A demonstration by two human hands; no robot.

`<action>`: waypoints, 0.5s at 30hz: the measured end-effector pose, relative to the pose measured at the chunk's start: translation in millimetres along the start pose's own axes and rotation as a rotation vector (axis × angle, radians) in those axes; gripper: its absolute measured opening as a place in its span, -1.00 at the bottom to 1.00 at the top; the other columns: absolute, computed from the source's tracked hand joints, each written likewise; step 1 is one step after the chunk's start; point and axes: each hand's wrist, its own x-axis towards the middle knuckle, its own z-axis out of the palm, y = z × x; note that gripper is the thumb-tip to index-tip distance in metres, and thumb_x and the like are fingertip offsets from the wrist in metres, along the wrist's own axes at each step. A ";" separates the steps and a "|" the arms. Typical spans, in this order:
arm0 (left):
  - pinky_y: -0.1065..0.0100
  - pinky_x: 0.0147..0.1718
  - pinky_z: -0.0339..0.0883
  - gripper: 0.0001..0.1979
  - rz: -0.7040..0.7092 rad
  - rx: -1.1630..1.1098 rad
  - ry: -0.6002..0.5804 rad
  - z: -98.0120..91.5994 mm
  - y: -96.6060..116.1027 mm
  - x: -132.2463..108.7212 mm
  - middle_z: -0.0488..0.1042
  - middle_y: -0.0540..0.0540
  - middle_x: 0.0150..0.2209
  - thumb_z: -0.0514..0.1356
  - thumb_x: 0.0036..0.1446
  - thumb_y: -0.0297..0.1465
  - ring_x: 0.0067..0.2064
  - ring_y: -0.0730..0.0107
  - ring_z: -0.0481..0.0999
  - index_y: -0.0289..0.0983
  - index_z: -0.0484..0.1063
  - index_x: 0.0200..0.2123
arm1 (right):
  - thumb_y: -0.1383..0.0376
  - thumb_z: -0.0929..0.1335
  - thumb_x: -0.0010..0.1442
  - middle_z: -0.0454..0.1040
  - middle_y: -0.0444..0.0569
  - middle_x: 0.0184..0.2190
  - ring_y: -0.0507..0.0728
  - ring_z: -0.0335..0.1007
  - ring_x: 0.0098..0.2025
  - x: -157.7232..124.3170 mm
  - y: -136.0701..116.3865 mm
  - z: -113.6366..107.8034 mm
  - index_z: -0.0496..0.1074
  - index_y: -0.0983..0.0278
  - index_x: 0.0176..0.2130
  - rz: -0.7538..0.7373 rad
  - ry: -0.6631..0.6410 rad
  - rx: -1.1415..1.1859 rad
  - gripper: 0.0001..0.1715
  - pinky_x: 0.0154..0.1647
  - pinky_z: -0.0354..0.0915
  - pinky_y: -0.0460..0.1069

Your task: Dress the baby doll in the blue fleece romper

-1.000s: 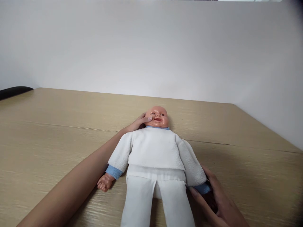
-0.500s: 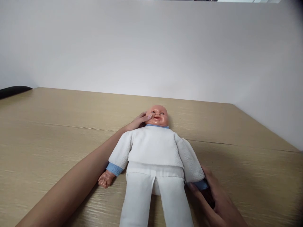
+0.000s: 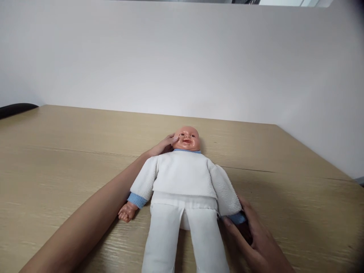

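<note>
A baby doll [image 3: 183, 174] lies on its back on the table, its head towards the far side. It wears a white fleecy top with blue collar and cuffs, and white trousers; its feet are out of view. My left hand [image 3: 166, 144] cups the left side of the doll's head [image 3: 187, 137], thumb on the cheek and other fingers partly hidden beside it. Near the blue cuff on the right, my right hand [image 3: 256, 235] is closed around the doll's forearm, thumb on the inner side, fingers outside. The doll's other hand [image 3: 127, 211] lies beside my left forearm.
The light wooden table [image 3: 85, 129] has a seam running across it. A pale wall or panel [image 3: 170, 57] rises behind and on the right. A black curved object [image 3: 18, 109] shows at the far left edge.
The doll and both hands appear slightly further left, and the view has shifted a little. My hands keep the same places on the doll's head and forearm.
</note>
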 end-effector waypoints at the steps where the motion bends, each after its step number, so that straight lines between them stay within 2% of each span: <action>1: -0.17 0.50 0.09 -0.43 -0.001 -0.005 -0.008 -1.6 0.7 0.6 0.54 -0.22 0.32 0.42 0.25 -0.08 0.45 -0.21 0.38 -0.20 0.54 0.24 | -0.04 0.39 0.41 0.54 0.11 0.32 0.38 0.56 0.27 0.2 0.2 0.7 0.30 0.08 0.40 0.006 -0.004 0.016 -0.31 0.22 0.57 0.19; 3: -0.13 0.52 0.06 -0.43 -0.011 -0.003 0.029 -8.0 2.6 1.8 0.51 -0.20 0.34 0.42 0.22 -0.03 0.47 -0.18 0.34 -0.20 0.57 0.19 | -0.03 0.39 0.42 0.51 0.16 0.33 0.38 0.57 0.27 0.8 1.3 3.2 0.25 0.11 0.43 0.023 -0.023 0.076 -0.27 0.23 0.57 0.20; 5: -0.05 0.55 0.02 -0.43 -0.009 -0.004 0.141 -17.9 5.5 1.2 0.44 -0.21 0.41 0.45 0.16 -0.02 0.53 -0.12 0.25 -0.20 0.58 0.13 | -0.01 0.39 0.42 0.47 0.21 0.35 0.37 0.56 0.29 1.6 2.1 6.2 0.18 0.12 0.46 0.023 -0.028 0.141 -0.23 0.28 0.54 0.23; 8: 0.04 0.57 -0.08 -0.41 0.043 -0.021 0.296 -33.7 10.8 -7.9 0.26 -0.25 0.52 0.45 0.11 -0.01 0.60 -0.03 0.07 -0.20 0.56 0.10 | 0.02 0.42 0.40 0.38 0.22 0.42 0.38 0.45 0.38 2.4 0.6 9.7 0.03 0.09 0.52 0.008 -0.001 0.149 -0.10 0.42 0.38 0.33; 11: -0.01 0.58 -0.11 -0.40 0.089 -0.005 0.333 -43.0 14.8 -29.7 0.21 -0.23 0.53 0.37 0.18 0.00 0.61 -0.01 0.03 -0.18 0.52 0.19 | 0.05 0.44 0.37 0.27 0.24 0.48 0.39 0.38 0.43 3.3 -1.6 12.8 -0.11 0.07 0.57 -0.026 0.045 0.113 0.04 0.44 0.32 0.39; 15: -0.08 0.56 -0.05 -0.42 0.167 0.047 0.312 -38.5 15.0 -71.0 0.36 -0.24 0.45 0.34 0.23 -0.04 0.57 -0.06 0.16 -0.19 0.53 0.22 | 0.08 0.42 0.39 0.28 0.31 0.45 0.37 0.35 0.44 9.8 1.5 20.2 -0.13 0.15 0.55 -0.140 0.157 0.141 0.01 0.42 0.35 0.37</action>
